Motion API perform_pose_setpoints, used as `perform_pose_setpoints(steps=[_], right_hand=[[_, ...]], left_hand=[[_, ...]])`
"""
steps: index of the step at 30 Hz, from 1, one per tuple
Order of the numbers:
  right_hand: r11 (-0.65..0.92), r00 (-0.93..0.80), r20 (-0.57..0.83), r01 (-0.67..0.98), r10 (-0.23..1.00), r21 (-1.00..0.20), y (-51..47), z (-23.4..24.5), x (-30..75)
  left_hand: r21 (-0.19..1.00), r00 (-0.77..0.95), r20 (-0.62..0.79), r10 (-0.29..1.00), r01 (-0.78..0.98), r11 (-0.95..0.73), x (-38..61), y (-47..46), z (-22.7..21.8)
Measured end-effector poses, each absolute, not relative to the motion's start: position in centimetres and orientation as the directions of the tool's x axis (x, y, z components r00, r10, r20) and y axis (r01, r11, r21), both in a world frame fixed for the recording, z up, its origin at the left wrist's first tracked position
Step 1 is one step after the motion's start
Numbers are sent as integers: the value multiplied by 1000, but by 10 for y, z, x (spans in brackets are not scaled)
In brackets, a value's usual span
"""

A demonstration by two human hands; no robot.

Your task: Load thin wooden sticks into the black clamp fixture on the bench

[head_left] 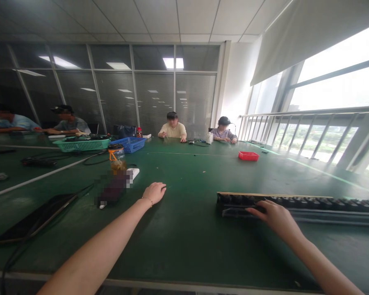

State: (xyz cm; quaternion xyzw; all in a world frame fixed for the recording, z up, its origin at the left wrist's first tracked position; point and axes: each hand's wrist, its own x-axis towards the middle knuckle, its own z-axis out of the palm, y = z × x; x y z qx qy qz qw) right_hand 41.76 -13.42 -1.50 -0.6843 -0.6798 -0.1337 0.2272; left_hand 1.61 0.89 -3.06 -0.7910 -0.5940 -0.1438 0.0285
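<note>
Across the whole lower view runs the green table (184,229), and it carries everything. On its right side lies a long black strip of parts (326,203), flat on the mat and reaching off toward the right edge of view. Far left, a dark flat tablet (37,219) lies near the table's near edge. Further back sits a green basket (83,144) with a blue basket (130,144) just beside it, and people are seated along the far side.

Now the right hand (272,215): fingers stretched forward and slightly spread, laid over the left end of the strip, fingertips touching its top, not gripping it. The left hand (155,191) rests knuckles-up on bare mat, well apart from the strip, fingers curled under; what, if anything, sits inside it cannot be told. A jar (117,157) stands upright beyond that hand. Mid-table lies a small red tray (248,155). Smallest of all, a thin bracelet (146,199) circles the left wrist.
</note>
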Motion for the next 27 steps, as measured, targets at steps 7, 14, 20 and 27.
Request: perform_pose_setpoints(steps=[7,14,20,27], right_hand=[[217,-94,458,950,884,-224,-125,-4,326],[369,-291,401,920,868,-130,-126,7,253],[329,-359,357,933,862,144,-131,13,243],[468,-507,465,859,725,207,-127,-1,264]], left_hand=[[156,233,269,935,947,-281,18,6,-28],[151,256,260,931,942,-301,17,2,-24],[333,252,193,948,892,-305,1,12,-15],[535,455,115,883,721,-441,12,-10,68]])
